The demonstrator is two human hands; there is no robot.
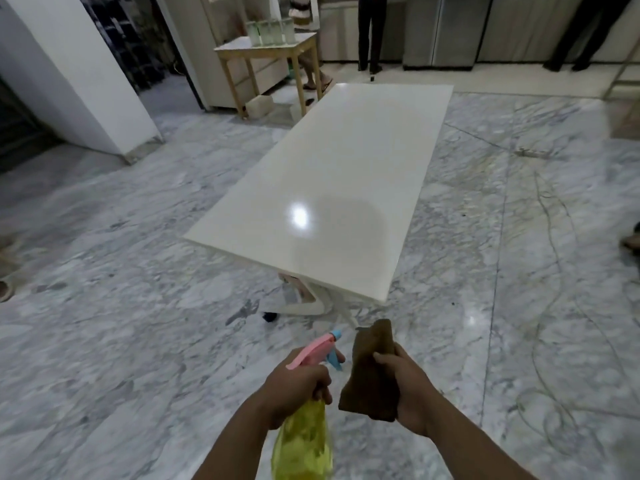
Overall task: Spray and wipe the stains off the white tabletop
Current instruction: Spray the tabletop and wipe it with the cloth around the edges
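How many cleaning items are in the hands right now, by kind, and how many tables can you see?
Yellow plastic spray bottle with pink-and-blue trigger head, gripped by the left hand: 1
Brown cleaning cloth, gripped by the right hand: 1
White rectangular tabletop: 1
Small wooden-legged side table: 1
Total: 4

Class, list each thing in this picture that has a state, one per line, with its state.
Spray bottle: gripped by left hand, nozzle toward table.
Brown cloth: bunched, held in right hand.
White tabletop: bare, glossy, no stains visible.
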